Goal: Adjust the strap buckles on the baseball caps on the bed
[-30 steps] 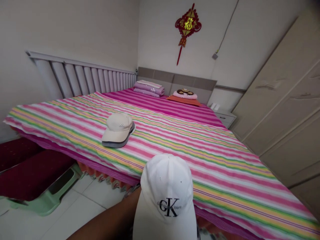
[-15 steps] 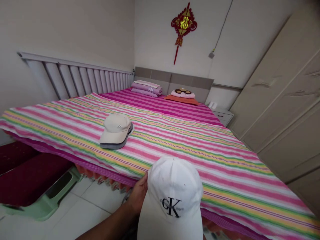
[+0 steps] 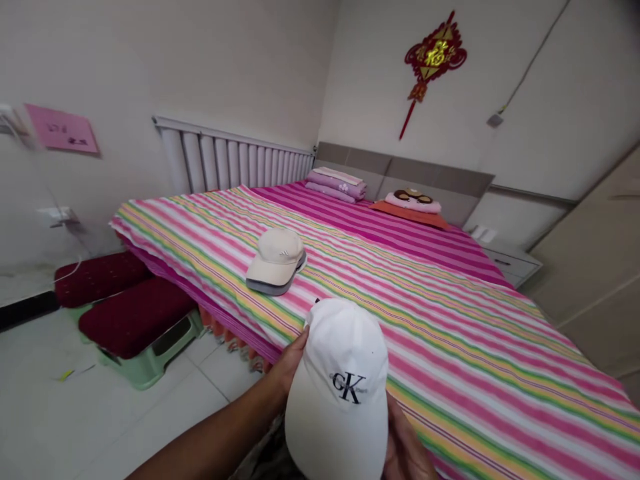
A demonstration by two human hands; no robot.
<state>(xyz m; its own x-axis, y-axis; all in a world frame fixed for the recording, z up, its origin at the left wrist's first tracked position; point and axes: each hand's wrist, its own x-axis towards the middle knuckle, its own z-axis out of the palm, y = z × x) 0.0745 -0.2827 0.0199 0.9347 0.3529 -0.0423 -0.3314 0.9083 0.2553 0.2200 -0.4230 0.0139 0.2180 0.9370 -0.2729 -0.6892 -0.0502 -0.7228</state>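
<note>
A white baseball cap [image 3: 340, 347] with black "CK" lettering is held up in front of me at the bed's near edge, its brim toward me. My left hand [image 3: 291, 363] grips its left side, the thumb on the cloth and the other fingers hidden behind it. On the other side, my right hand [image 3: 404, 437] holds the cap near the brim, its fingers partly out of sight. Beyond it, a beige cap [image 3: 278, 257] with a small dark logo rests on top of a grey cap [image 3: 270, 288] on the bed.
The bed [image 3: 450, 320] has a striped cover, with folded bedding [image 3: 336, 185] and an orange pillow [image 3: 410, 215] near the headboard. Two stools [image 3: 143, 317] with dark red tops stand at left. A radiator [image 3: 240, 160] lines the wall; a nightstand [image 3: 515, 267] stands at right.
My view has turned left, bringing the stools and a pink note further into sight. The white cap has shifted slightly up, and my right hand now shows at its right side.
</note>
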